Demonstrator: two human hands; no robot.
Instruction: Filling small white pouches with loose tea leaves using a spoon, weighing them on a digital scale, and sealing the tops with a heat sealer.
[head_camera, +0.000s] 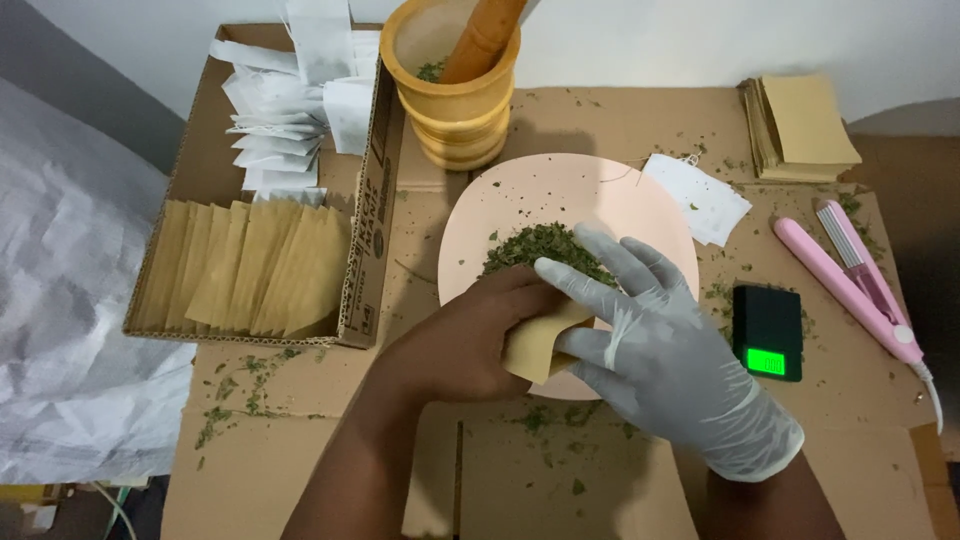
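Observation:
A pale pink plate (560, 190) lies on flattened cardboard with a heap of crushed green dried leaves (545, 248) on it. My bare left hand (470, 335) holds a small tan paper packet (535, 345) at the plate's near edge. My right hand (650, 335) wears a grey glove; its fingers reach over the packet's mouth and touch the leaf heap. The packet is partly hidden between both hands.
An open cardboard box (365, 210) at left holds tan packets (250, 265) and white sachets (285, 95). A wooden mortar (455, 110) with pestle (485, 35) stands behind. White sachet (695, 195), tan packet stack (800, 125), pink sealer (855, 280), small black scale (768, 330) at right.

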